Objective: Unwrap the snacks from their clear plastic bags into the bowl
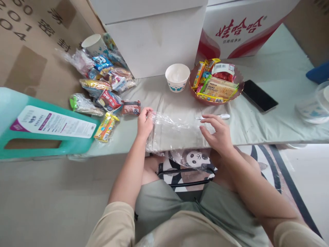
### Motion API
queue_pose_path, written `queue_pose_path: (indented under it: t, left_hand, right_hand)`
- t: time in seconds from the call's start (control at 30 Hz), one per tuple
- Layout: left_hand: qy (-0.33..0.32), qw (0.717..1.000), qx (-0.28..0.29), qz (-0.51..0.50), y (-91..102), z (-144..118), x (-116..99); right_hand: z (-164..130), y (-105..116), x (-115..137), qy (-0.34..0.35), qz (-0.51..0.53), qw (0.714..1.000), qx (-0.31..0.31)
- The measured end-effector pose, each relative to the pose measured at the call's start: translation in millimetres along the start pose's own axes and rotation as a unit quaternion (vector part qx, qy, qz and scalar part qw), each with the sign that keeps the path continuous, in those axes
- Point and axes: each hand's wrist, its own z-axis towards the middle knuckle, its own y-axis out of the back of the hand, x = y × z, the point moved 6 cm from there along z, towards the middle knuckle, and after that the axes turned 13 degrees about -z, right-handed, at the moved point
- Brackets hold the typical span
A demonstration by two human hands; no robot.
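Left hand [144, 122] pinches the clear plastic bag [172, 134]; right hand [217, 134] touches it.

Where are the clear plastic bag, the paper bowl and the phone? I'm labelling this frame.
clear plastic bag [174, 132]: head view, flat middle.
paper bowl [177, 85]: head view, outer wall.
phone [259, 96]: head view, dark screen.

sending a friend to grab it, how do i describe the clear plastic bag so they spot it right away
Start at the big white box on the table; straight in front of it, at the near edge, lies the clear plastic bag. The left hand pinches its corner, the right hand hovers over it. Unlike the colourful snack packets, it is see-through and empty.
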Motion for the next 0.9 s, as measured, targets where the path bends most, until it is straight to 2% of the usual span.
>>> queue_pose_path:
  t: [0.13,0.3,0.47,0.63,0.7,0.9]
  left_hand:
    - [-0.028,1.000,0.004,0.000,1.4,0.3,3.5]
    - [-0.009,0.996,-0.022,-0.086,1.5,-1.8,-2.8]
    - [0.009,0.991,-0.032,-0.128,-4.2,-0.5,-8.4]
    - [0.011,0.992,-0.028,-0.124,-6.8,3.2,-5.7]
    - [0.005,0.994,-0.025,-0.110,-6.7,3.6,-3.9]
    - [-0.003,0.997,-0.019,-0.074,-6.7,2.9,-1.8]
  right_hand:
    - [-4.3,-6.9,1.4,0.047,-0.004,0.999,0.016]
    - [-9.1,-23.3,-4.0,0.107,-0.020,0.988,0.112]
    - [1.5,-26.8,-14.9,0.072,-0.056,0.995,0.034]
    - [1.8,-36.8,0.1,0.117,-0.094,0.988,0.046]
    - [2.3,-39.3,1.9,0.111,-0.130,0.985,0.031]
    - [5.0,-21.7,7.3,0.079,-0.124,0.986,-0.073]
